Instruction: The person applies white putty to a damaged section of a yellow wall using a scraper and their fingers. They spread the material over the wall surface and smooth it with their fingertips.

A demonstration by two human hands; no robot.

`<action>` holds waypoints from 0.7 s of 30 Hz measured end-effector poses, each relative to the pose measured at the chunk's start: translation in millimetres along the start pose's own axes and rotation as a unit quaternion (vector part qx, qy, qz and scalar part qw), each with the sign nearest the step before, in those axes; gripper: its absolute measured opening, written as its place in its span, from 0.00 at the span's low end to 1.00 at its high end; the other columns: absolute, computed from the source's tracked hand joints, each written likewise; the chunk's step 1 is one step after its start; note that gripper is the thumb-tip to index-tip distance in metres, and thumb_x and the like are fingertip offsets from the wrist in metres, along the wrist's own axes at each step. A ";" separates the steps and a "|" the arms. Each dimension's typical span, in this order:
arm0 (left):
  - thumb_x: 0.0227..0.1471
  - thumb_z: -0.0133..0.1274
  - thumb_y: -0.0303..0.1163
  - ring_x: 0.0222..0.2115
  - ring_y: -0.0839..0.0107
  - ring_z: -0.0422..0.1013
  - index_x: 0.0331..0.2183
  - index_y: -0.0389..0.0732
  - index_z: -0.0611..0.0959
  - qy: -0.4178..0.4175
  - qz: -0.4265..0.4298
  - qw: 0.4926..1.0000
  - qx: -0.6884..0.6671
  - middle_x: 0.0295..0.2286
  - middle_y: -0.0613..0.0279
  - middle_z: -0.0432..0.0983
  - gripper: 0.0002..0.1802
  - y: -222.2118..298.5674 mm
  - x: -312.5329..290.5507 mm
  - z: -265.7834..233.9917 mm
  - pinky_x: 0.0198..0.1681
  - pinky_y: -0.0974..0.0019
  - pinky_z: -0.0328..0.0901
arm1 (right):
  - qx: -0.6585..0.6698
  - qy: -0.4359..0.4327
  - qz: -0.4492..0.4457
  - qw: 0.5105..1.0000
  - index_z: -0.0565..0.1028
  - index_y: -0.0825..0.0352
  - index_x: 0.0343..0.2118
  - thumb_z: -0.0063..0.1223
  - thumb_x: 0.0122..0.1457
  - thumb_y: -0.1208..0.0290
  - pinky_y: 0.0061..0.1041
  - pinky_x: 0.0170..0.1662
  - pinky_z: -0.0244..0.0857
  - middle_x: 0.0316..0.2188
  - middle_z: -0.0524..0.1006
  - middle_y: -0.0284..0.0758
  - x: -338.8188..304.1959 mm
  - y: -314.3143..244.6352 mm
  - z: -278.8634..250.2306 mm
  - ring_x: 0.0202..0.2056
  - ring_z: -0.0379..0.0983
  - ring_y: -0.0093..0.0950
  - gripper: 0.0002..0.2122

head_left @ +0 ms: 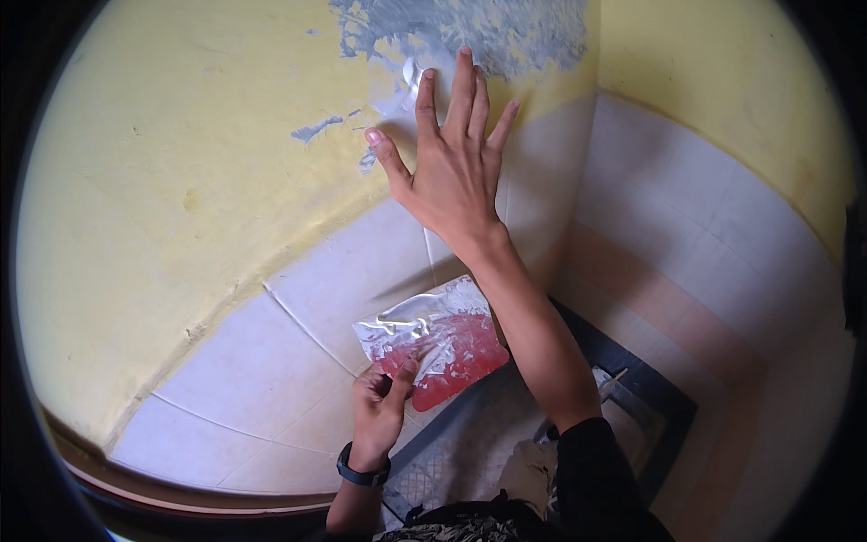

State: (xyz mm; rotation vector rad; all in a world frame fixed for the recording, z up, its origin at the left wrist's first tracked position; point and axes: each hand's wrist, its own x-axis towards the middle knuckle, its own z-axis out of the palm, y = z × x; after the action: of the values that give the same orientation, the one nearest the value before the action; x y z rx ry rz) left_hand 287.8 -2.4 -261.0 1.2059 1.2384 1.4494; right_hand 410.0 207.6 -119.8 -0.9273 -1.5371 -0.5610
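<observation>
My left hand (380,397) pinches the lower left edge of a red flat plastic putty spreader (461,361). Wet, shiny white putty (411,323) covers much of its upper part. My right hand (452,167) reaches up to the yellow wall (226,135) with its fingers spread and the palm facing the wall. Beside its index fingertip, a glossy white dab of putty (413,74) sits on the wall. Just above the fingertips lies a rough grey patch (506,32). What is under the right palm is hidden.
Pale tiles (262,388) line the wall's lower part, below an uneven ledge. On the right, a corner leads to another tiled wall (686,181) with a pinkish band (659,298). A dark border (646,379) edges the floor. Small grey flakes (316,129) mark the yellow paint.
</observation>
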 end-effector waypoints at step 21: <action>0.61 0.61 0.32 0.30 0.85 0.72 0.41 0.34 0.84 -0.051 0.154 0.976 -0.148 0.35 0.67 0.82 0.11 28.5 -11.6 40.9 0.32 0.75 0.68 | 0.708 0.124 0.410 0.562 0.63 0.68 0.60 0.57 0.64 0.79 0.29 0.58 0.66 0.49 0.75 0.36 -167.2 -49.2 -141.4 0.50 0.73 0.24 0.23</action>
State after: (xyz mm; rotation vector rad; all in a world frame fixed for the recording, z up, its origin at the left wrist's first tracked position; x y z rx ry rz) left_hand 329.5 -11.1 -232.7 1.2852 0.7537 1.7032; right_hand 451.1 28.0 -247.8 -0.1005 -0.6568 1.1279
